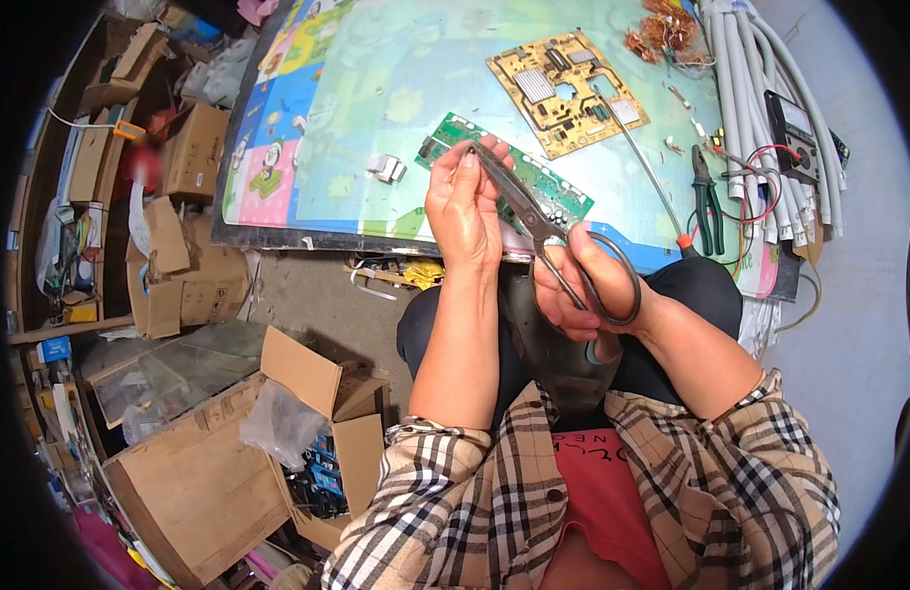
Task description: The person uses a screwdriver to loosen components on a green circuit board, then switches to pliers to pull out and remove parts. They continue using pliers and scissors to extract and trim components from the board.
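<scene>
My right hand (600, 280) grips a large pair of dark metal scissors (535, 224) by the looped handles. The blades look nearly together and slant up and left over the table. At their tips, my left hand (464, 214) is closed, thumb against fingers, on a tiny dark thing too small to name. Beneath the blades lies a green circuit board (553, 189), partly covered by the scissors and my left fingers. Left of that hand rests a small silvery piece (386, 168). Further back sits a tan circuit board (563, 129) with many parts on it.
A long screwdriver (683, 241) and dark green pliers (708, 204) lie to the right. Beyond them are a multimeter (793, 136) with leads, grey tubes (753, 118) and copper wire (666, 31). An open cardboard box (359, 457) stands at lower left, near shelves with cartons (194, 150).
</scene>
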Available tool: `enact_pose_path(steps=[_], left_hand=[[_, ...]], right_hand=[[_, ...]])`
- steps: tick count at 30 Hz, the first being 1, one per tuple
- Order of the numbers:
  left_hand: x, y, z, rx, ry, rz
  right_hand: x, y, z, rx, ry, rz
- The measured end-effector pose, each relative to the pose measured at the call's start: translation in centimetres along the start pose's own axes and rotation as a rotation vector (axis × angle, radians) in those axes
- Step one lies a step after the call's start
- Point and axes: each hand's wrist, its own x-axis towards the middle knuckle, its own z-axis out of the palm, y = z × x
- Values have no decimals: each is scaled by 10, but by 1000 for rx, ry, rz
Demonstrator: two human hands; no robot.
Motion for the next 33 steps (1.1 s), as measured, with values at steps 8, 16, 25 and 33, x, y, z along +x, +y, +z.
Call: enact_pose_path(steps=[8,16,25,33], left_hand=[[0,0,1,-8,7,6],[0,-2,-1,-2,11,10],[2,-13,-2,114,63,61],[-1,-13,13,304,97,201]], right_hand=[[-1,-1,2,-15,1,11],[0,0,-2,91,-11,4],[6,-1,4,43,43,-37],[9,-1,19,20,168,-99]])
